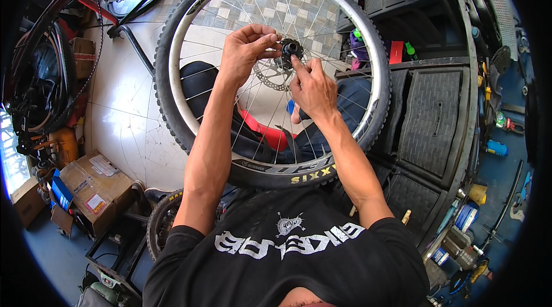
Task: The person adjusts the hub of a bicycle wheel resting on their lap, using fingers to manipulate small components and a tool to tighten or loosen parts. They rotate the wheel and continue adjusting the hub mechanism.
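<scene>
— What's the room like from the head view?
— Pale, smooth floor tiles (123, 123) left of the bicycle wheel (163, 65), and a grey-and-beige checkered patch (230, 10) showing through its upper spokes.

— And the wheel itself?
— It's right in front of the person, above their legs. Knobbly black rubber tyre, silvery rim, thin straight spokes. At its middle sits a dark, round hub (292, 48), with a metal brake disc (269, 81), pierced with holes, behind it.

— What are the hands doing?
— The left hand (248, 48) is at the hub's left, thumb and fingertips drawn together; I can't tell whether something small is pinched there. The right hand (315, 87) has its index finger against the hub's lower edge, other fingers curled. I can't tell if it grips anything.

— Any containers?
— Left of the wheel, a creased brown cardboard box (98, 192), with a blue packet (62, 189) at its open-flapped end; deeper inside is hidden. Right of the wheel, a dark rack (434, 111) with rough-textured panels; a flat red object (397, 52) and a green bottle (410, 50) stand in its recess.
</scene>
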Demonstrator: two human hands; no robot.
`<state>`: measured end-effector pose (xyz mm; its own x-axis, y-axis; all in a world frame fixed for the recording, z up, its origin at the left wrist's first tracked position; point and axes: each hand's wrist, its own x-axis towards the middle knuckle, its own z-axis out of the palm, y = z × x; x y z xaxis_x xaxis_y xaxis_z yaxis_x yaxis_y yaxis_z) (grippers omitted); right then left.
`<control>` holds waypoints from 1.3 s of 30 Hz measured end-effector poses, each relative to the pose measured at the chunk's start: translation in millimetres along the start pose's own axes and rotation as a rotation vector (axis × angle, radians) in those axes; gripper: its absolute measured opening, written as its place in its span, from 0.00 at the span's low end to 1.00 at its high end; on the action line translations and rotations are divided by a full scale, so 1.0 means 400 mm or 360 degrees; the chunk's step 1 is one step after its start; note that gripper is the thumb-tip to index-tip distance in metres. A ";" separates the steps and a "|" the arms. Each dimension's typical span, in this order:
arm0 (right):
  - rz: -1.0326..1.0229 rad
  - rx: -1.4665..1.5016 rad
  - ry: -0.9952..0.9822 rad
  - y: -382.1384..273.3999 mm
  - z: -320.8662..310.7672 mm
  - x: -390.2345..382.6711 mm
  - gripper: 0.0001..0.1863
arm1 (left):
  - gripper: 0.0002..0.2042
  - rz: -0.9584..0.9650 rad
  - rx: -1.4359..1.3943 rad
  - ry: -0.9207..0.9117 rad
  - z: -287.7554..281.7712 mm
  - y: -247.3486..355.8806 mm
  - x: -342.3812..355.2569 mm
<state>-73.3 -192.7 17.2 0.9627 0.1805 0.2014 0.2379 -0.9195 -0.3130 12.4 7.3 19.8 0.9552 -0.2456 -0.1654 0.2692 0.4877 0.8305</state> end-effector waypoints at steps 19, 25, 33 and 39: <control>-0.0011 0.0021 0.0019 -0.007 -0.009 -0.007 0.26 | 0.08 -0.0003 0.0003 -0.0015 -0.003 -0.001 -0.001; 0.0083 0.0586 0.0316 -0.026 -0.043 0.019 0.24 | 0.07 -0.0041 -0.0050 -0.0060 -0.001 0.000 -0.001; 0.0208 0.1263 0.0261 -0.041 -0.113 0.103 0.27 | 0.08 -0.0050 -0.0044 -0.0122 0.014 0.006 -0.009; 0.0126 0.1432 0.0070 -0.039 -0.137 0.151 0.28 | 0.09 -0.0082 -0.0056 -0.0143 0.015 0.008 -0.011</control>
<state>-26.1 -186.6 85.3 0.9792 0.0982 0.1778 0.1997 -0.3044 -0.9314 8.4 4.8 26.5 0.9254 -0.3447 -0.1575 0.3233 0.5015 0.8025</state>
